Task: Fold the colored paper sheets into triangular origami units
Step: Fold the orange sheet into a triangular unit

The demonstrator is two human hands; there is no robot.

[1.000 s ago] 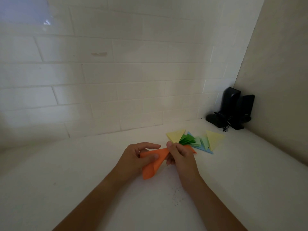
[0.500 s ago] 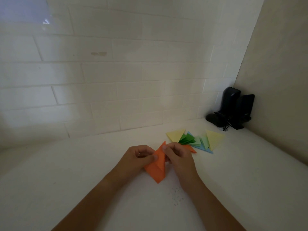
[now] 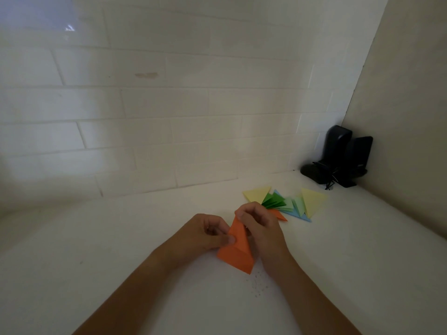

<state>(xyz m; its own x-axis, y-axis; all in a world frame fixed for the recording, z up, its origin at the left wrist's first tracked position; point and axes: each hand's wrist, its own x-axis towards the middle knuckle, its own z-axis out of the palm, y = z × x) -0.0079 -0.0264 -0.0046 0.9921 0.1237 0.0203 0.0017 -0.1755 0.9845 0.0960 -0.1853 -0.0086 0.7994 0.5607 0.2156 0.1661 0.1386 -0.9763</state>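
Observation:
An orange paper piece [image 3: 238,252], partly folded into a pointed shape, is held just above the white counter [image 3: 121,238] between both hands. My left hand [image 3: 205,234] pinches its left edge with thumb and curled fingers. My right hand [image 3: 261,228] grips its top and right side, fingers curled over the upper tip. Behind them lies a fan of finished triangular units [image 3: 287,204] in yellow, green, light green, blue and orange.
Two black speaker-like devices [image 3: 338,158] with cables stand in the back right corner. A white tiled wall [image 3: 169,105] runs along the back and a plain beige wall [image 3: 406,117] closes the right side.
The orange paper went from a long, sideways strip to a narrower upright pointed fold. Both hands have closed in on it and shifted slightly toward me.

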